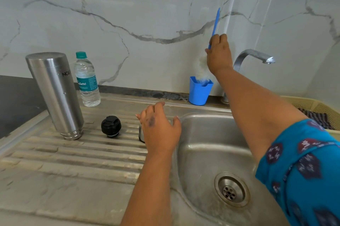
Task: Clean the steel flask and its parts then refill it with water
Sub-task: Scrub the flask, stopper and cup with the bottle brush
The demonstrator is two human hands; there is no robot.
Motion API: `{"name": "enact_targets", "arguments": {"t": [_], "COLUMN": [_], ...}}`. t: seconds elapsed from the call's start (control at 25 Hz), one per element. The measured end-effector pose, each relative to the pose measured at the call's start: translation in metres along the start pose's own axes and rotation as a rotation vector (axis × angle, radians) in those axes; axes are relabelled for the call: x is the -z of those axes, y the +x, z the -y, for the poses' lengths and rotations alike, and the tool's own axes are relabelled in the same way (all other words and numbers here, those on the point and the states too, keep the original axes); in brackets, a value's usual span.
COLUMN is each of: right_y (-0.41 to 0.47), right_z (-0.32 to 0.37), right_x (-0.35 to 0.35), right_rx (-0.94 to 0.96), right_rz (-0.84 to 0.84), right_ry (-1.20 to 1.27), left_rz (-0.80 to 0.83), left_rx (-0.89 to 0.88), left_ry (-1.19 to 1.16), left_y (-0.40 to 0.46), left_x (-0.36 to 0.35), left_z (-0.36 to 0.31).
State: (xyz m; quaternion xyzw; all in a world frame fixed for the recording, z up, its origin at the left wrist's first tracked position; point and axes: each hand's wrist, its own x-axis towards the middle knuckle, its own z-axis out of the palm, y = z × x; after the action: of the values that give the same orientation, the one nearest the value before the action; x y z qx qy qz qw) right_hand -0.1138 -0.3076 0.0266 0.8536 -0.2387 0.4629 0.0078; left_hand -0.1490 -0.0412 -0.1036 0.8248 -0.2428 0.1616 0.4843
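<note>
Marble-tiled kitchen wall behind steel sink drainboard (77,154) | steel flask (55,95) stands mouth-down, likely draining | right hand (219,56) grasps blue bottle brush (214,26), bristles over blue holder cup (199,91) | left hand (158,128) covers steel cup (141,134), grip hidden, cannot tell | black stopper (111,126) beside it | refill not yet done.

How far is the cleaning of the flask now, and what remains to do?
Done: the steel flask stands upside down on the drainboard, its black stopper off and beside it. In hand: the right hand holds the blue brush above the blue cup; the left hand covers a steel part. Left: refilling; the water bottle is capped and the tap is dry.
</note>
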Motion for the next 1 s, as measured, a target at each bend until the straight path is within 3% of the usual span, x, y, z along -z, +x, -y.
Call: {"name": "enact_targets", "arguments": {"t": [0.2,0.36,0.76,1.0], "right_y": [-0.001,-0.002,-0.096,-0.167], "right_z": [-0.006,-0.006,0.007,0.043], "right_x": [0.004,0.009,0.058,0.104], "right_rx": [0.038,-0.01,-0.155,-0.346], "right_rz": [0.269,0.449,0.398,0.409], "right_ry": [-0.1,-0.013,0.208,0.437], "left_rz": [0.005,0.015,0.017,-0.118], "left_rx": [0.021,0.045,0.071,0.127], "left_ry": [-0.017,-0.03,-0.073,-0.269], "left_y": [0.001,0.003,0.007,-0.015], "left_x": [0.003,0.005,0.011,0.062], "left_z": [0.0,0.0,0.001,-0.014]}}
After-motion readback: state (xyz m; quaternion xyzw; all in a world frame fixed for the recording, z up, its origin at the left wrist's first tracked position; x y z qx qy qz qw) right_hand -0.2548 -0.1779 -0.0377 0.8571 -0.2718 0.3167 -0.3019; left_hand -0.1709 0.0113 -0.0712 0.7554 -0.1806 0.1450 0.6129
